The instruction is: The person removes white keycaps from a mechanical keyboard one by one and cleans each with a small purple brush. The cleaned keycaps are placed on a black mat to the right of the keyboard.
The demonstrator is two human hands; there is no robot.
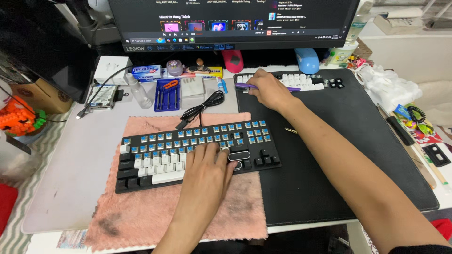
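A black mechanical keyboard (141, 176) lies on a pink cloth (141, 216). Many of its blue switches are bare; white and black keycaps remain on the lower rows. My left hand (207, 169) rests flat on the keyboard's lower middle, fingers spread over the keys. My right hand (268, 89) reaches to the back of the black desk mat (348, 141) and lies over a pile of loose white and black keycaps (306, 82), fingers curled on a purple pen-like tool (245, 86).
A monitor (235, 23) stands at the back. A blue tool case (167, 94), a small spray bottle (139, 91), a black cable (202, 106), small boxes and a blue mouse (307, 60) line the rear. Clutter and a coiled cord (416, 113) sit at right.
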